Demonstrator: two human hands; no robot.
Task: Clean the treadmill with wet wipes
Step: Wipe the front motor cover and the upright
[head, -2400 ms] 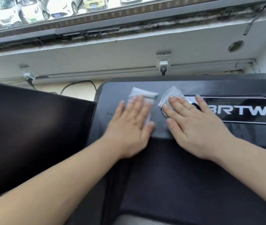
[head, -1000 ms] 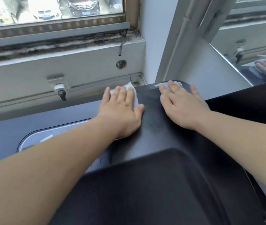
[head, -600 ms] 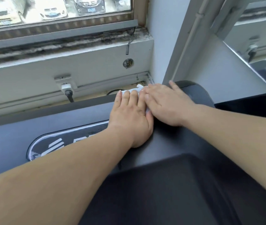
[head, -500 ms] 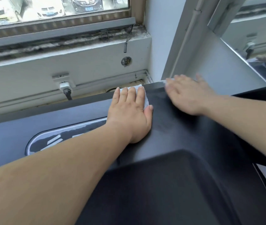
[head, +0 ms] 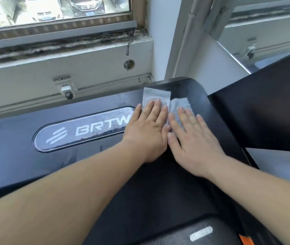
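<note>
1. The left hand lies flat, palm down. Its fingers are straight and close together and press on the left wipe; nothing is curled round or pinched.
2. The right hand is also flat, with straight, slightly spread fingers whose tips press on the right wipe. Its thumb side lies against the left hand.
3. The two wipes are pale, damp sheets lying flat on the treadmill, side by side and touching. They sit on its black front cover, near the far right rounded corner. Each shows beyond the fingertips, and its near part is hidden under the hand.
4. An oval logo plate lettered "BRTW" is set in the cover. The left hand overlaps its right end. The grey textured belt, with a white stripe, shows at the lower edge of the view.
5. Half a second earlier the right hand was out at the cover's far right edge, blurred and well apart from the left. Now it rests beside the left hand, and the two touch. More of the left wipe shows ahead of the fingertips than before. The right wipe, scarcely seen then, is now plain.
6. A wall plug sits beyond the cover. The window above it shows parked cars, and a mirror panel stands to the right.
</note>
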